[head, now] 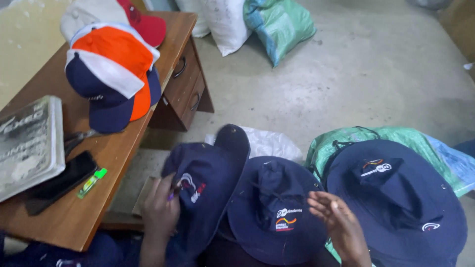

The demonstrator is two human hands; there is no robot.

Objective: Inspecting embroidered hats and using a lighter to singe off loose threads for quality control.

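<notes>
Three soft navy bucket hats lie in the lap area: the left hand (161, 210) pinches the leftmost hat (205, 185), probably light and floppy, best gripped by its brim, while the right hand (339, 222) hovers empty, fingers loosely spread, over the middle hat (274, 207).

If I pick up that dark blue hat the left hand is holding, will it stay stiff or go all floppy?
Probably floppy: the dark blue hat in the left hand is already bent, with its brim folded upward. It is likely light too, since it looks like thin cloth with a small stitched badge. It shouldn't roll or break, though it may sag over your fingers.
</notes>
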